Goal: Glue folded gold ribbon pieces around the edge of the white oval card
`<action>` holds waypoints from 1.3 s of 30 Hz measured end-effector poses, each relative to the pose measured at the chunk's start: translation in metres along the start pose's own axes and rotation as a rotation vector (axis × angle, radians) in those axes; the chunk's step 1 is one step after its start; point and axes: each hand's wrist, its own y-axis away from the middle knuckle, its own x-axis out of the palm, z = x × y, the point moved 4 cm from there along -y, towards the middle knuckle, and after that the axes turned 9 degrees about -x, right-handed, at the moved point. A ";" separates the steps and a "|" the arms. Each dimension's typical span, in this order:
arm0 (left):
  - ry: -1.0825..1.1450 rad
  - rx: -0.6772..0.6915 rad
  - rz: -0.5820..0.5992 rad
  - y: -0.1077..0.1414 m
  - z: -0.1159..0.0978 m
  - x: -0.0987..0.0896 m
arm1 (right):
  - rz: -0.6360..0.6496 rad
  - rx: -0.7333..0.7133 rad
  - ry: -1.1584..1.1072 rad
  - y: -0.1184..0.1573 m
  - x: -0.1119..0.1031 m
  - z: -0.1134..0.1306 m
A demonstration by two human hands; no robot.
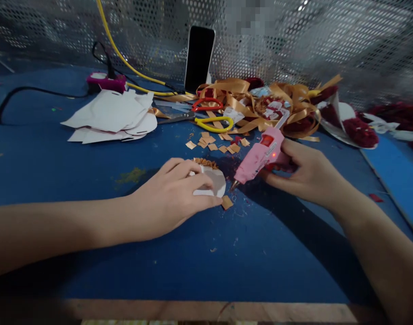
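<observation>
The disc [217, 180] lies under the fingers of your left hand [179, 192], its right part showing past the fingertips. That hand is palm down with the fingers bent over the disc, holding it against the table [199, 266]. There is one disc, pale, with a row of folded gold pieces [206, 163] along its far edge; the row is partly covered, so its count cannot be told.

Your right hand [294, 167] is wrapped around one pink glue gun [259, 155], well to the right of the disc. The nozzle points down and left, near the disc's right edge, and one red light glows on the body.

One loose gold square [227, 203] lies at the tip of your left thumb — touching or just beside it, hard to tell which. Beyond the disc is a scatter of more squares [211, 143], roughly a dozen, some overlapping.

Farther back are one red handle [207, 104] and one yellow handle [214, 124] — whether of one pair of scissors or two is unclear. One phone [199, 58] stands upright at the back, left of a heap of gold ribbon [238, 85]. One stack of white card [113, 113] lies to the left, sheets overlapping.
</observation>
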 end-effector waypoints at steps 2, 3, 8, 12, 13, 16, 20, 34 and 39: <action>-0.057 -0.042 -0.050 0.002 0.002 -0.001 | 0.020 -0.020 0.005 0.001 0.002 0.000; -0.081 -0.077 -0.079 0.002 0.004 -0.001 | 0.024 -0.040 0.013 0.001 0.003 0.000; -0.006 -0.066 -0.144 0.002 0.002 -0.005 | 0.050 -0.109 0.014 0.001 0.005 0.004; 0.039 0.128 -0.065 0.000 -0.013 -0.007 | 0.050 -0.137 0.034 0.001 0.005 0.006; 0.025 0.128 -0.058 0.000 -0.014 -0.007 | 0.049 -0.145 0.039 0.001 0.005 0.006; 0.006 0.054 -0.073 -0.001 -0.013 -0.006 | 0.038 -0.186 0.060 0.001 0.005 0.006; 0.004 0.006 -0.124 -0.001 -0.011 -0.006 | 0.025 -0.237 0.073 0.001 0.006 0.006; 0.100 0.062 -0.030 -0.003 -0.012 -0.005 | 0.034 -0.271 0.109 0.003 0.007 0.007; 0.090 0.051 -0.016 -0.003 -0.012 -0.004 | 0.041 -0.274 0.110 0.004 0.005 0.007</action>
